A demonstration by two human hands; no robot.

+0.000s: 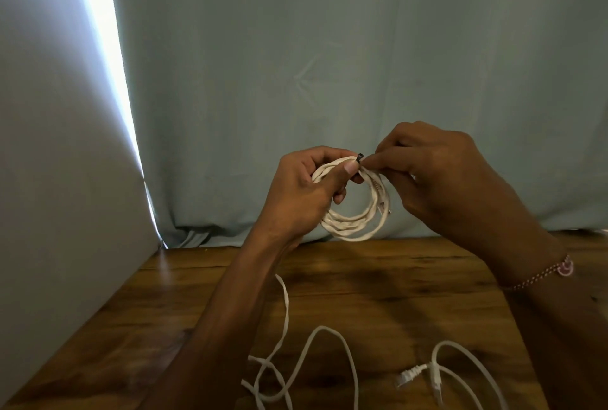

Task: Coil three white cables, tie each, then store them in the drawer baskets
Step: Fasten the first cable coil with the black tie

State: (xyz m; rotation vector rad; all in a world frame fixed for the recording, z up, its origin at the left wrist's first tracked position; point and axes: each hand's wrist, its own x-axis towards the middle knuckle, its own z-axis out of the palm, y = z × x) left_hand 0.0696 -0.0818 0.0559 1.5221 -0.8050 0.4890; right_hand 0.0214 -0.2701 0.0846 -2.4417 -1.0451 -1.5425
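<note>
A big blue-grey curtain (329, 64) fills the back, from 9 o'clock round to 3 o'clock. A pale panel (49, 146) stands at 9 o'clock. The brown wood table (378, 294) lies below, from 4 o'clock to 8 o'clock.

Two loose white cables lie on the table. One cable (296, 353) loops at 6 o'clock. The other cable (460, 370) lies at 5 o'clock, with a plug end near it.

Both hands are up in the air near the middle. The left hand (306, 192) is curled round the coil (355, 208) and holds its 10 o'clock side, with the thumb pressed on top. The right hand (437, 179) pinches at a small black tie (360, 157) at the coil's 12 o'clock. There is a bead bracelet (546, 274) on that wrist.

This looks like the first cable being tied. The other two are not coiled yet. No drawer or basket shows here.

To do this well, the left hand should squeeze the loops flat together so none slip out. The right hand should pull the tie snug round all the loops, not just some. The tie is tiny and could slip from the fingers. I cannot tell if it is closed yet.
</note>
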